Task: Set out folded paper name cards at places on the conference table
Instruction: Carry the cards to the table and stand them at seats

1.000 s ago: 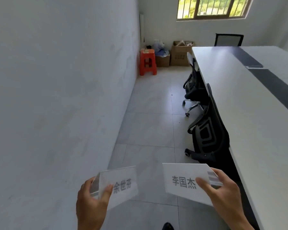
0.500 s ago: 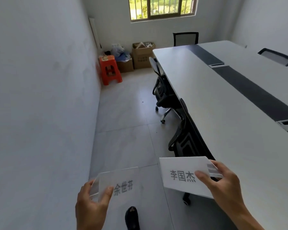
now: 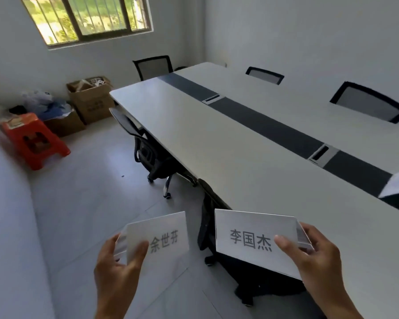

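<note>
Beside the table [image 3: 217, 143], both cards are in the air, none set down at the near seats. Left hand [image 3: 115, 270] pinches the left card [image 3: 168, 233] between thumb and fingers; right hand [image 3: 318, 261] pinches the right card [image 3: 249, 236] by its end. A folded white shape [image 3: 395, 187] on the table's right may be a placed card. Most places look unfilled.
</note>
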